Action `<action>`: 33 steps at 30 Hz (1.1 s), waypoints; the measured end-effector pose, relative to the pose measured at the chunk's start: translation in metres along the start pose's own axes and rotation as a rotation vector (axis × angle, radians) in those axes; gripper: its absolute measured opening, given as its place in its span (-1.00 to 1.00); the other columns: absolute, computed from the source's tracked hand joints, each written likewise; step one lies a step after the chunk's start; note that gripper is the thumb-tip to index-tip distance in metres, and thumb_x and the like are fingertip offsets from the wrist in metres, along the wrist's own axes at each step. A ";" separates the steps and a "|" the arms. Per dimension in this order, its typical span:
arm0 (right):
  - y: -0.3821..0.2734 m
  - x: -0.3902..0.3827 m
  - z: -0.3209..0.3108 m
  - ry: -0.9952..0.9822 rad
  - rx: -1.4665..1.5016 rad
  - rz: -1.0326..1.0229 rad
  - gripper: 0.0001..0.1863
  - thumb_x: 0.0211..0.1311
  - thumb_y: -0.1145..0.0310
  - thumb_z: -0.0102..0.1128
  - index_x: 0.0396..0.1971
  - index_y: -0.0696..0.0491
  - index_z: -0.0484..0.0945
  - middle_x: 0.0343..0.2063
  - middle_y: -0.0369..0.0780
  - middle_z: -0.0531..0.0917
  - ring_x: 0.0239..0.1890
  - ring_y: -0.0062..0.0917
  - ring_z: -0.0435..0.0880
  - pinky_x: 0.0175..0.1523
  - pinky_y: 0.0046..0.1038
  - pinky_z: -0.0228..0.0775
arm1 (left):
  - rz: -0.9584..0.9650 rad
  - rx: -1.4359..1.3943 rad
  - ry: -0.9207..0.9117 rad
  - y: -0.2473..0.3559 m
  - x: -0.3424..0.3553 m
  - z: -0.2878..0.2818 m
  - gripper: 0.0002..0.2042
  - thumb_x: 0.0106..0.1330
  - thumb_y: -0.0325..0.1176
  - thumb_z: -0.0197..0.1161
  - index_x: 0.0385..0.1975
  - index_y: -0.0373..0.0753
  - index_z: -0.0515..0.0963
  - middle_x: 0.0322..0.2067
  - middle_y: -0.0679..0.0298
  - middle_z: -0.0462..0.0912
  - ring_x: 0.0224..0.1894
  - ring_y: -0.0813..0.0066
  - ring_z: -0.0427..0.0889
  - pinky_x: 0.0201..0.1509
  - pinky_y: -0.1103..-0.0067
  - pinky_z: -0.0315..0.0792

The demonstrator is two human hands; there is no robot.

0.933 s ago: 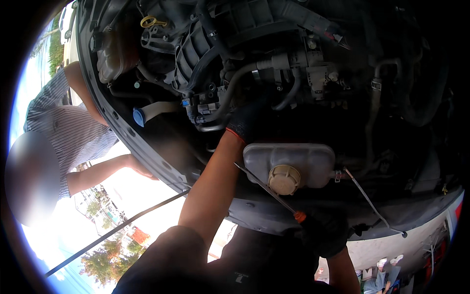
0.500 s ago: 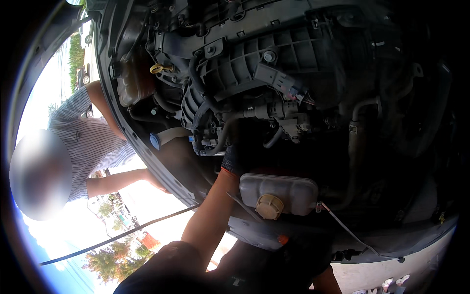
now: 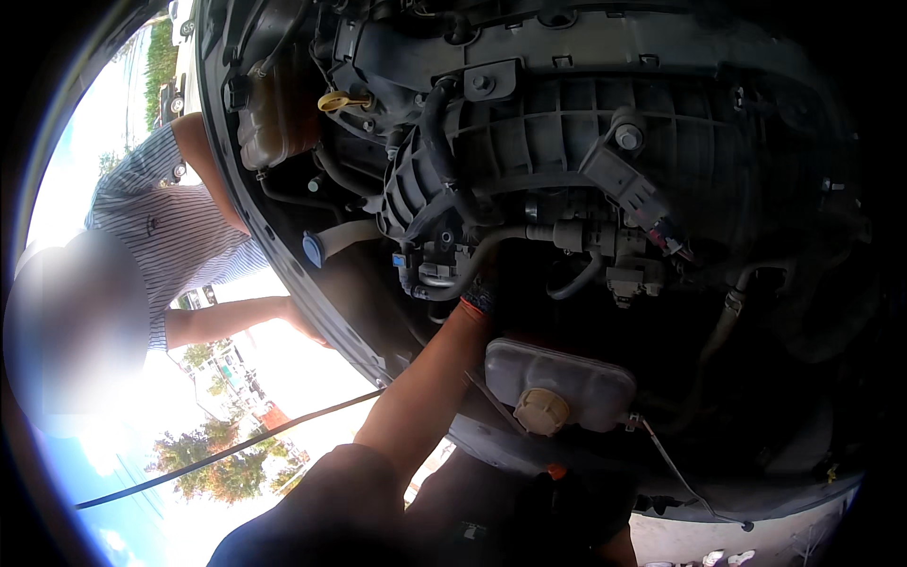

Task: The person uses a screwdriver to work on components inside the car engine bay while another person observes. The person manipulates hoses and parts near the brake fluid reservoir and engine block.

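Observation:
My left forearm reaches up into the engine bay. My left hand (image 3: 480, 295), in a dark glove with an orange cuff edge, goes in beneath a curved black hose (image 3: 472, 260) below the ribbed intake manifold (image 3: 529, 132). Its fingers are hidden in shadow among the parts, so what they touch does not show. Just right of that wrist sits a translucent coolant tank (image 3: 605, 378) with a yellowish cap (image 3: 541, 412). At the lower edge a bit of my right forearm (image 3: 619, 550) shows. My right hand is lost in the dark beside my black shirt, near a small orange piece (image 3: 556, 471).
A yellow dipstick handle (image 3: 342, 100), a brownish reservoir (image 3: 274, 123) and a blue-capped filler neck (image 3: 345, 241) lie to the left. A person in a striped shirt (image 3: 179, 217) leans at the car's edge. A thin rod (image 3: 236, 449) crosses the lower left.
The engine bay has shifted right and slightly down in the picture as the view moved. My left hand sits deeper among the parts, with less of its glove showing.

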State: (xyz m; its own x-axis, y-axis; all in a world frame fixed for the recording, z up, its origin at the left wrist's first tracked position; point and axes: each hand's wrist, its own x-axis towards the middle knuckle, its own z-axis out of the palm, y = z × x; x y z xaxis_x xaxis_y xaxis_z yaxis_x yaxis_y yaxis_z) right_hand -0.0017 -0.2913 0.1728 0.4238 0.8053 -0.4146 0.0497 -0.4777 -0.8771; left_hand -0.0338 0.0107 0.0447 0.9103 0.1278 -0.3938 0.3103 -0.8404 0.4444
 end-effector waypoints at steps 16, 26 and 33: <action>0.001 -0.022 0.015 0.288 0.118 -0.071 -0.81 0.21 0.38 0.28 -0.20 0.08 0.67 -0.37 -0.11 0.70 -0.33 -0.24 0.71 -0.19 -0.29 0.55 | -0.712 -0.859 0.386 0.011 -0.073 -0.028 -0.66 0.28 -0.25 0.25 -0.01 -0.28 0.57 -0.15 0.11 0.67 -0.15 0.25 0.68 -0.08 0.35 0.57; 0.024 -0.035 0.016 0.391 0.040 -0.282 -0.75 0.12 0.33 0.27 -0.20 0.08 0.68 -0.41 -0.18 0.68 -0.39 -0.30 0.66 -0.24 -0.33 0.54 | -0.883 -1.256 0.331 0.032 -0.123 -0.058 -0.76 0.34 -0.34 0.15 -0.06 -0.24 0.56 -0.26 0.17 0.66 -0.25 0.31 0.70 -0.25 0.45 0.60; 0.031 -0.038 0.024 0.488 -0.005 -0.403 -0.66 0.06 0.31 0.31 -0.11 0.05 0.66 -0.34 -0.17 0.67 -0.34 -0.29 0.66 -0.20 -0.28 0.53 | -0.499 0.207 0.084 0.065 -0.147 -0.012 -0.36 -0.01 -0.07 0.43 0.08 -0.24 0.47 -0.01 0.09 0.60 0.10 0.14 0.57 0.19 0.42 0.45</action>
State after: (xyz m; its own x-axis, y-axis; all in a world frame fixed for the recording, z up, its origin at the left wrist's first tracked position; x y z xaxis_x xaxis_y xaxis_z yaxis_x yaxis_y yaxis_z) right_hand -0.0379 -0.3282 0.1556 0.7342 0.6704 0.1077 0.2955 -0.1727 -0.9396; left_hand -0.1443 -0.0565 0.1411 0.6880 0.5721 -0.4465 0.6571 -0.7522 0.0489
